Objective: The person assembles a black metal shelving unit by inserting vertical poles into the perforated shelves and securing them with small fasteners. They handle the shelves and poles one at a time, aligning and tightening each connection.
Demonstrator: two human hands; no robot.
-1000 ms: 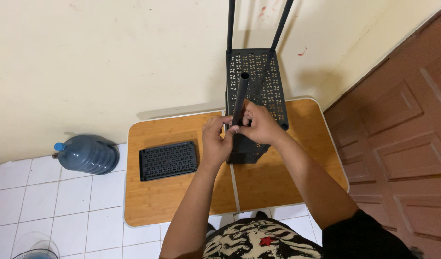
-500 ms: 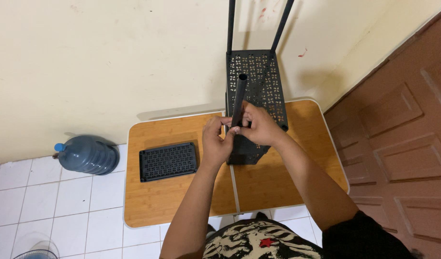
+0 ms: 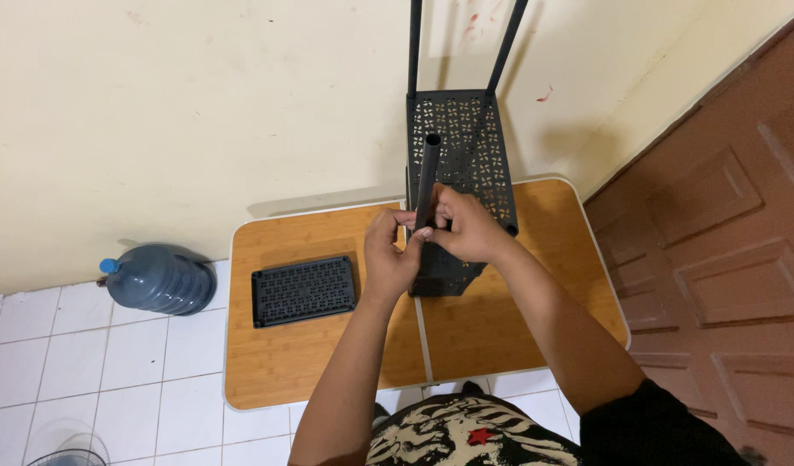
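1. The black tube [image 3: 427, 177] is held upright against the perforated black rack [image 3: 462, 185] on the wooden table [image 3: 302, 362], unchanged from a second ago.
2. It is pinched by the left hand [image 3: 388, 259] and gripped by the right hand [image 3: 466, 229]; fitting appears unfinished.
3. A loose black tray [image 3: 303, 290] lies leftward.

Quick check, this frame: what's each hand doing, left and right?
Left hand: closed, fingertips pinching the lower part of the black tube.
Right hand: closed around the same tube, just above the black perforated shelf.
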